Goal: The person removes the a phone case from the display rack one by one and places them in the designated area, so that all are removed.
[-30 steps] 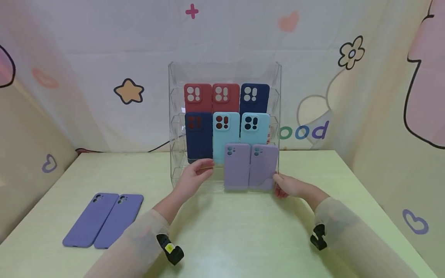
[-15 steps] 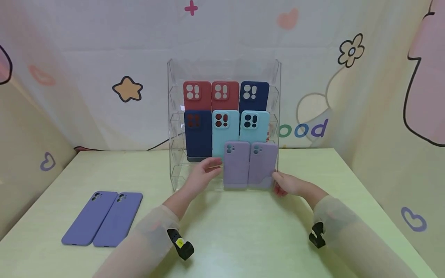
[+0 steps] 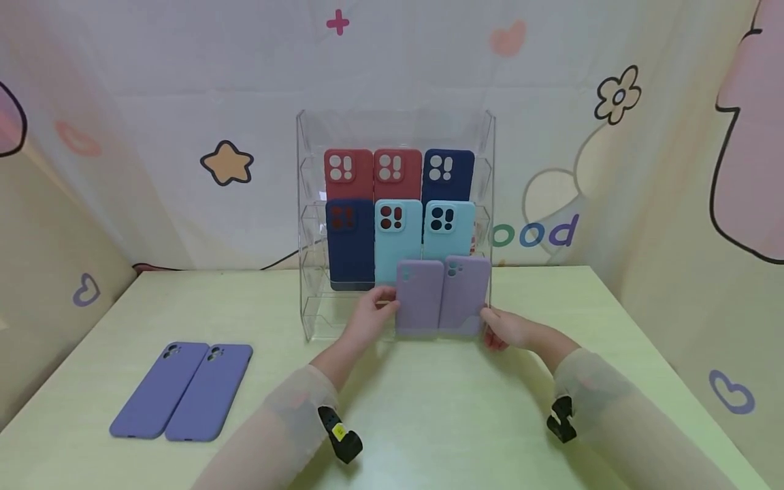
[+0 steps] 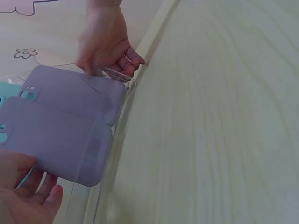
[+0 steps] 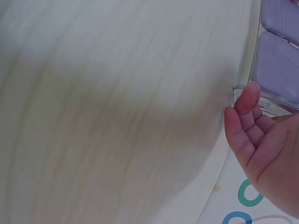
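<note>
My left hand (image 3: 369, 314) pinches the left edge of a lilac phone case (image 3: 419, 297) in the lowest front tier of a clear display rack (image 3: 303, 231). In the left wrist view this phone case (image 4: 51, 140) slightly overlaps a second lilac phone case (image 4: 79, 93) to its right in the tier. My right hand (image 3: 508, 328) grips the rack's lower right side edge; the right wrist view shows its thumb (image 5: 247, 98) against the clear panel. Behind stand light-blue phone cases (image 3: 398, 248), dark-blue ones (image 3: 351, 252) and red ones (image 3: 349, 187).
Two purple phone cases (image 3: 160, 388) lie side by side on the pale wooden table (image 3: 441, 415), left of my left forearm. A printed cloth (image 3: 153, 136) hangs behind the rack and along both sides.
My left hand has moved right, from the dark-blue case's lower end to the left lilac case, and taken hold of its edge. That case's top now sits lower. My right hand has stayed put.
</note>
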Tool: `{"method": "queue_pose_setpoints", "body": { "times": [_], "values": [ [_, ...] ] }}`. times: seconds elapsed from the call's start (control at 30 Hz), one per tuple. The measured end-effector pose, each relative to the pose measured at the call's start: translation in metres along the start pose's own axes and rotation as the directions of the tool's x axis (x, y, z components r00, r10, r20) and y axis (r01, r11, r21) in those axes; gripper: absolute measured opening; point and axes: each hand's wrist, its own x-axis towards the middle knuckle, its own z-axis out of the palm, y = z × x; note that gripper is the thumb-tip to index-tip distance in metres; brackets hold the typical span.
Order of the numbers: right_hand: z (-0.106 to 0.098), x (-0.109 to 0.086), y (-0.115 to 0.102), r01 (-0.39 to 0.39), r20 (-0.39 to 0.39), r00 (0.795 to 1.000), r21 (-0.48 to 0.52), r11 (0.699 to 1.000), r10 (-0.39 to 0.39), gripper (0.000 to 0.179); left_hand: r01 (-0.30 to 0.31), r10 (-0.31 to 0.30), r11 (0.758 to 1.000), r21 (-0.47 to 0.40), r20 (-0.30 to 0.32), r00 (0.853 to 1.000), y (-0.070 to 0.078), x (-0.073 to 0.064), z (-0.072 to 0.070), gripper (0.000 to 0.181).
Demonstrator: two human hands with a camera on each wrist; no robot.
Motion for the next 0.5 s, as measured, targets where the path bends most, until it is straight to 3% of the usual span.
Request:
{"method": "queue_pose_setpoints", "body": {
  "times": [0.2, 0.43, 0.5],
  "values": [
    [0.001, -0.001, -0.002, -0.005, -0.003, 1.000, -0.005, 1.000, 0.005, 0.044, 0.015, -0.014, 0.998, -0.062, 0.008, 1.000, 0.006, -0.003, -0.006, 0.021],
    [0.000, 0.001, -0.003, -0.001, 0.001, 1.000, -0.001, 1.000, 0.001, 0.041, -0.034, 0.023, 0.985, -0.169, -0.069, 0.997, 0.010, -0.012, -0.018, 0.017],
    [0.001, 0.002, -0.002, -0.005, 0.004, 1.000, 0.002, 1.000, 0.005, 0.040, -0.011, -0.004, 0.979, -0.205, -0.072, 0.997, 0.012, -0.016, -0.021, 0.017]
  ]
}}
